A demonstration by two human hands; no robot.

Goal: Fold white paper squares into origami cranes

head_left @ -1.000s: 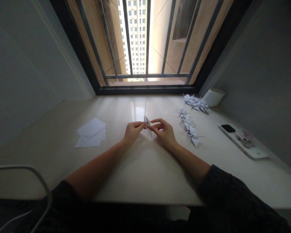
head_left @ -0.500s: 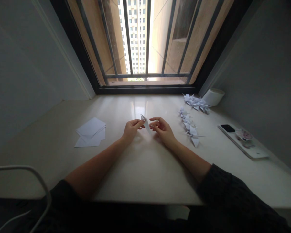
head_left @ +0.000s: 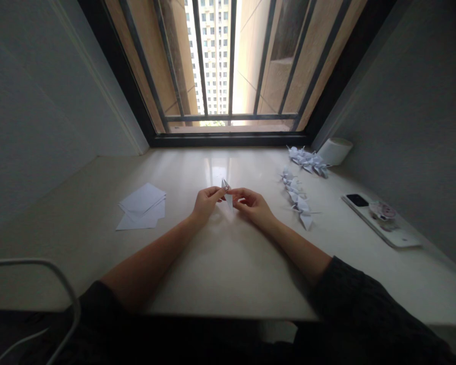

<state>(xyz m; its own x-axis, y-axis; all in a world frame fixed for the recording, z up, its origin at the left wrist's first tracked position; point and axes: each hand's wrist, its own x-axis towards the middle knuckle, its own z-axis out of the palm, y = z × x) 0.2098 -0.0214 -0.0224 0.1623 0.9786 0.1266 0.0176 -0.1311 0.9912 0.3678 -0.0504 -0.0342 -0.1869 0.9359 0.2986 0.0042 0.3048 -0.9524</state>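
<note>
A narrow, pointed piece of folded white paper is held above the middle of the sill, one tip toward the window and one toward me. My left hand pinches it from the left between thumb and fingers. From the right, my right hand closes on it, the index fingertip at its upper part and the thumb lower down. Fingers cover part of the folds. Right of my hands stands a row of folded paper cranes, and a second cluster of paper cranes lies farther back.
Loose white paper sheets lie at the left. A phone with a round grip rests at the right, and a white roll stands in the back right corner. A pale cable loops at the lower left. Behind the sill is a barred window.
My right index finger has come down and left onto the folded paper, where it was raised apart before. The paper's lower tip has swung slightly left. My left hand stays in place.
</note>
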